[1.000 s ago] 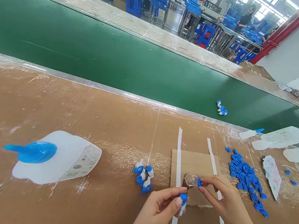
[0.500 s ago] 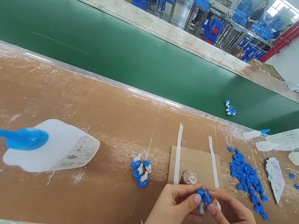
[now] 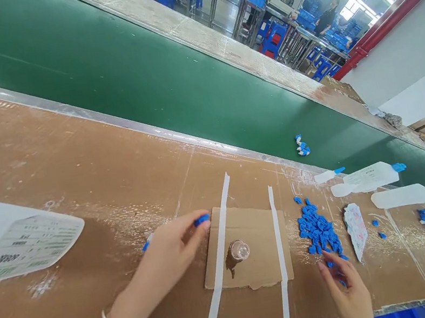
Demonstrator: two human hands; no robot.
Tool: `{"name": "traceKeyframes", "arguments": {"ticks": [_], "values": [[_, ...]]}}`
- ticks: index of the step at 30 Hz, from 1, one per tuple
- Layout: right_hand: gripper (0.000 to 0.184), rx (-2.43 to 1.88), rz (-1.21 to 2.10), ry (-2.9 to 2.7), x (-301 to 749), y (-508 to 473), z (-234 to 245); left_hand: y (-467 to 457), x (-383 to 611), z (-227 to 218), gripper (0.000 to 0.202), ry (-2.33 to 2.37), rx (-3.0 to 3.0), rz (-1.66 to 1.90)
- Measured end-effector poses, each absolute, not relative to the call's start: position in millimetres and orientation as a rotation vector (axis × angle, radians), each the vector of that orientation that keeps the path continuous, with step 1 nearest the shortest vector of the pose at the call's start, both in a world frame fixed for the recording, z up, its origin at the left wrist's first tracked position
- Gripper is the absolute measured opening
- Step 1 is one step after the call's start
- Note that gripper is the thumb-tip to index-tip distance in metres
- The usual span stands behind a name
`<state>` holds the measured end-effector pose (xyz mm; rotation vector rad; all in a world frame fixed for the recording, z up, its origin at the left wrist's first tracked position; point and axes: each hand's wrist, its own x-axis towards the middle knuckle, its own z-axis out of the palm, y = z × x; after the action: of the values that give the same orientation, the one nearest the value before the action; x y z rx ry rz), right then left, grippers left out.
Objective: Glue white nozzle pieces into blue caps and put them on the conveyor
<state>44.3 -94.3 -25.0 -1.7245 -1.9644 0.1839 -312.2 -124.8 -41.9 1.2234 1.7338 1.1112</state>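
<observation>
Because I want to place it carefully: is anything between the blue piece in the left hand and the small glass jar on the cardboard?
Only a white tape strip lies between the blue piece in the left hand and the glass jar. It appears flat across the cardboard, so it probably blocks nothing.

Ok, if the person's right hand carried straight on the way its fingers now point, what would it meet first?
The right hand points up and left toward the pile of small blue plastic parts, so probably those, at the pile's near edge, though depth is hard to judge from this view.
</observation>
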Motion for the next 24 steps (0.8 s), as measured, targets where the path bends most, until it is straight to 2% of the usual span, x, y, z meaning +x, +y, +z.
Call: {"name": "traceKeyframes", "arguments": {"ticks": [5,11,14,19,24], "values": [[0.038,-1.742,0.212,-1.984,80,-78,-46,-94,-340,-65,0.047,2.007,1.599,0.827],[0.040,-1.703,0.296,-2.080,72,-59,-54,-118,-339,-68,0.055,2.079,1.684,1.003],[0.046,-1.701,0.299,-2.070,72,-57,-55,-147,-344,-64,0.046,2.063,1.719,1.055],[0.055,-1.686,0.335,-2.014,68,-59,-58,-181,-350,-58,0.029,2.004,1.844,0.935],[0.052,-1.585,0.336,-2.085,57,-57,-59,-185,-346,-50,0.019,1.989,1.985,0.725]]}}
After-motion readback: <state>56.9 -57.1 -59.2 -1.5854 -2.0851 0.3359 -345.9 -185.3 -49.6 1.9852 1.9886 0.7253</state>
